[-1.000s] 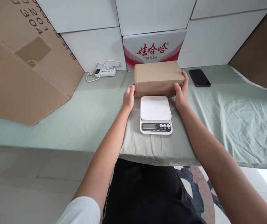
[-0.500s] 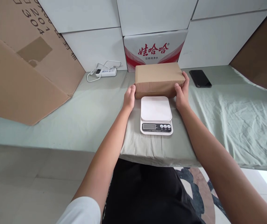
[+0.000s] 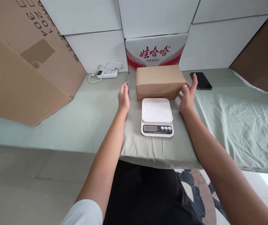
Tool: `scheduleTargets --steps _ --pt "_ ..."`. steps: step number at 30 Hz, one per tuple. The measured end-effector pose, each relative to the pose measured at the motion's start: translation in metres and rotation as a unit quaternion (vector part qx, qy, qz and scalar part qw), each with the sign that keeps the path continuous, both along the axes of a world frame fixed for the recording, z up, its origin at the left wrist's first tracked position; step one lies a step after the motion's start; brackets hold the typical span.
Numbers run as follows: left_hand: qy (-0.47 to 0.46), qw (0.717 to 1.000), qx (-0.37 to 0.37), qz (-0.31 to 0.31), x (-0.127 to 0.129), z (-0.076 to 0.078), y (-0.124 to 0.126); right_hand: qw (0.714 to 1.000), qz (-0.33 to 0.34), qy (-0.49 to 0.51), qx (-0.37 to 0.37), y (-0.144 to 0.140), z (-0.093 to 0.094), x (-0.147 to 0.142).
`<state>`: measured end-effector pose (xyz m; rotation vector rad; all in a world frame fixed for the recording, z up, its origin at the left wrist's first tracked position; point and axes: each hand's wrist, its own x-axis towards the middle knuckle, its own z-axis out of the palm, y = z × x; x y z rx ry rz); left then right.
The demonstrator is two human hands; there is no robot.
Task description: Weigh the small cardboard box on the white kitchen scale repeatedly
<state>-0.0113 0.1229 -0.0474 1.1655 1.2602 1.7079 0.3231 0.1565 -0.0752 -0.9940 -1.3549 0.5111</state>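
Observation:
A brown cardboard box [image 3: 160, 82] rests on the cloth-covered table, just behind a white kitchen scale [image 3: 157, 117] with a dark button panel at its front. My left hand [image 3: 123, 97] is off the box's left side, a small gap between them, its fingers stretched out and holding nothing. At the box's right end, my right hand [image 3: 188, 95] has its fingers spread; some fingertips are close to the corner, and I cannot tell whether they touch it. The scale's plate carries nothing.
Behind the box stands a white and red carton [image 3: 156, 50] with red lettering. A white power strip [image 3: 107, 73] with its cable lies at the back left, a black phone [image 3: 203, 82] at the back right. Large cardboard pieces [image 3: 30, 84] flank the table [image 3: 77, 125].
Both hands have let go of the cardboard box and moved outward, the left one to the left and the right one slightly to the right. The box and scale stay in place.

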Motion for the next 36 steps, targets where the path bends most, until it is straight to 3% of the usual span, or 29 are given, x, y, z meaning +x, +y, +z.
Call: scheduleTargets --steps 6,22,36 --pt "-0.074 0.997 -0.033 0.019 -0.015 0.013 0.0 0.988 -0.026 0.126 -0.082 -0.007 0.008 -0.004" --pt "-0.118 0.991 -0.054 0.028 -0.006 0.028 -0.009 0.978 -0.018 0.165 -0.127 -0.019 0.027 -0.011" --pt "-0.106 0.993 -0.05 0.021 -0.005 0.029 -0.011 0.976 -0.038 0.17 -0.127 -0.019 0.031 -0.012"
